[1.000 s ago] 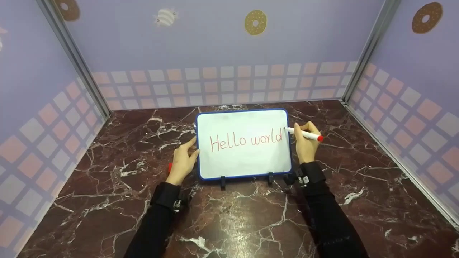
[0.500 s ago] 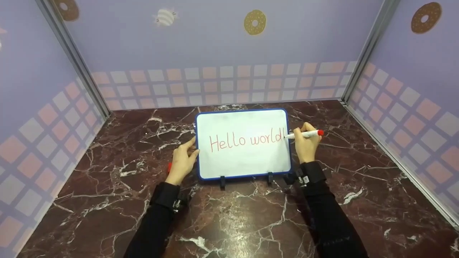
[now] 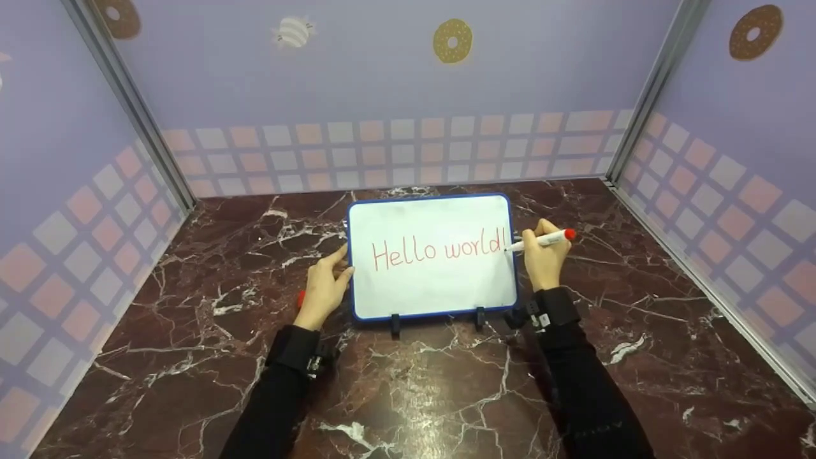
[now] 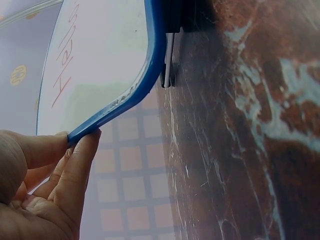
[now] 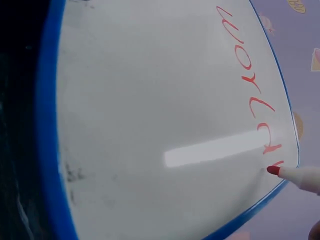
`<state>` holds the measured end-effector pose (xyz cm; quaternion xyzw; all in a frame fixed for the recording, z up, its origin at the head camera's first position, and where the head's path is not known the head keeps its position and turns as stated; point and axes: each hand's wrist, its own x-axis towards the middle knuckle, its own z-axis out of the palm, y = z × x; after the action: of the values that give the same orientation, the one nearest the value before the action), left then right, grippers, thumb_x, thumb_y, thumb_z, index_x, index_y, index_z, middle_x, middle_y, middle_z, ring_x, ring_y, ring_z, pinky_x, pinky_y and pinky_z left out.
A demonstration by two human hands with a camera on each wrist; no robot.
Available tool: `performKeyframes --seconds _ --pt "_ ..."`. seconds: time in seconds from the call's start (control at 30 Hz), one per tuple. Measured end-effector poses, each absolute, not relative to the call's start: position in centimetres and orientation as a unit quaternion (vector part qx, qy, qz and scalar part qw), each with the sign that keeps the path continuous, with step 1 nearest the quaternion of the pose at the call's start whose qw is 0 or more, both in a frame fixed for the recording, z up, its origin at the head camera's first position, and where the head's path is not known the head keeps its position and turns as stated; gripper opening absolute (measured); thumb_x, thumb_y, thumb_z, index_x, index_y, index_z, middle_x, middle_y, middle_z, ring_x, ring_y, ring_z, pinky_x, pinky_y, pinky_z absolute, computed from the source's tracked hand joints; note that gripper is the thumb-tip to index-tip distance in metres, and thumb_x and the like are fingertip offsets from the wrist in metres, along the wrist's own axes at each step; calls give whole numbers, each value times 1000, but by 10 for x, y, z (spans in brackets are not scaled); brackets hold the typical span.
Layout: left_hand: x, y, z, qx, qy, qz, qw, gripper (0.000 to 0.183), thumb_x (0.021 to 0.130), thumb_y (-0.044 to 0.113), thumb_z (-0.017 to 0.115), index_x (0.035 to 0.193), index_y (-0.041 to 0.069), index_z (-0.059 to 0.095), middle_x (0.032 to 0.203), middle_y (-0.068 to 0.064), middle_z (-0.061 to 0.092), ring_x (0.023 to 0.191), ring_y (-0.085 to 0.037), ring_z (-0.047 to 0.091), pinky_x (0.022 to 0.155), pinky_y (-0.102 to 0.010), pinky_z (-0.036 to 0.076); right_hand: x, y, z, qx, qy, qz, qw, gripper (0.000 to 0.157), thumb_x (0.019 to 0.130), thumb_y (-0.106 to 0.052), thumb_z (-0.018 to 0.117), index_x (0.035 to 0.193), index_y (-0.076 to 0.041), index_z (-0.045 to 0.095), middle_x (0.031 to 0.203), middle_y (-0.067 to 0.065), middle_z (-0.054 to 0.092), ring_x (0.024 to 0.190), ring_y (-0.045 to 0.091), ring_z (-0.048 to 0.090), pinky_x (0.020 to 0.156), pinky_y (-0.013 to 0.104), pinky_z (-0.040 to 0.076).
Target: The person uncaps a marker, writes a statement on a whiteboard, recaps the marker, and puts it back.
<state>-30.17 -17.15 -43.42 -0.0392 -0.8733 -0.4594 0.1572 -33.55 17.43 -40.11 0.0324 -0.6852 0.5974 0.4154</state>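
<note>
A blue-framed whiteboard (image 3: 433, 287) leans upright on a stand with two black feet (image 3: 395, 326). Red handwriting (image 3: 440, 248) across it reads "Hello world!". With thumb and fingers my left hand (image 3: 324, 290) pinches the board's left edge, as the left wrist view shows at the blue frame (image 4: 107, 111). My right hand (image 3: 545, 258) holds a white marker (image 3: 539, 240) with a red end, pointing left over the board's right edge. In the right wrist view the marker's red tip (image 5: 273, 170) is right at the board's surface, just below the exclamation stroke.
The board stands on a dark red marbled tabletop (image 3: 210, 382). A small red object (image 3: 301, 298) lies partly hidden behind the left hand. Purple walls (image 3: 382, 76) with a checkered band enclose the back and sides.
The marker tip has moved down along the board's right side, and a red exclamation mark now stands after "world". The left hand keeps its place on the edge.
</note>
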Motion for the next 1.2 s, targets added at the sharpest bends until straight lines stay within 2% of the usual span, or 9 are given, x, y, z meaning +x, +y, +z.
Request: performKeyframes --seconds 0.17,0.37,0.63,0.8,0.9,0.97,1.03,1.1,1.2 --pt "-302 -172 -435 -41 -871 -463 157 50 94 -2 61 142 -1 50 114 -28 68 93 -37 72 70 -36 62 -336 172 -404 34 -688 592 419 27 74 17 54 60 16 31 51 -7 26 48 -4 18 49 15 13" --pt "-302 -172 -436 -41 -874 -456 163 49 93 -2 62 141 -2 51 110 -28 69 89 -36 72 69 -37 62 -333 173 -398 31 -687 591 422 26 75 16 53 59 16 32 51 -7 27 48 -4 20 49 14 12" --pt "-305 -183 -432 -43 -889 -425 167 49 92 -1 58 141 -2 51 115 -26 69 100 -38 71 87 -45 59 -333 190 -383 29 -607 673 422 25 76 17 49 61 16 28 48 -12 30 46 -2 25 46 14 18" --pt "-304 -205 -431 -14 -937 -295 187 52 91 3 61 141 -5 50 121 -31 63 111 -45 62 97 -54 51 -345 207 -386 12 -550 731 405 35 79 17 47 54 -1 29 44 -10 34 38 2 32 38 14 25" --pt "-298 -219 -429 27 -967 -214 133 66 90 19 71 142 -10 43 131 -36 52 121 -51 51 101 -60 47 -347 212 -384 7 -534 743 404 41 79 17 46 53 -11 31 45 -9 34 37 4 34 37 15 28" --pt "-294 -225 -426 57 -979 -182 72 84 86 31 77 145 -12 36 138 -38 44 127 -53 44 101 -61 46 -346 213 -382 14 -526 748 404 42 80 17 45 53 -12 30 46 -9 34 37 4 35 37 16 29" --pt "-290 -229 -424 74 -984 -161 16 93 81 38 81 144 -13 35 140 -38 42 128 -54 43 100 -62 46 -344 213 -380 17 -520 750 408 42 80 17 45 54 -13 30 46 -9 34 37 4 34 36 16 29" --pt "-289 -230 -424 81 -985 -149 -24 92 79 39 82 141 -13 37 138 -38 44 125 -55 46 97 -63 48 -344 212 -380 23 -513 755 409 43 80 17 45 54 -13 30 46 -9 34 37 5 34 36 16 29" --pt "-290 -230 -428 80 -986 -143 -34 78 79 34 83 131 -11 47 129 -36 53 117 -54 54 91 -63 52 -345 212 -381 17 -505 755 418 43 79 17 45 53 -13 31 44 -8 34 35 5 34 35 16 29"
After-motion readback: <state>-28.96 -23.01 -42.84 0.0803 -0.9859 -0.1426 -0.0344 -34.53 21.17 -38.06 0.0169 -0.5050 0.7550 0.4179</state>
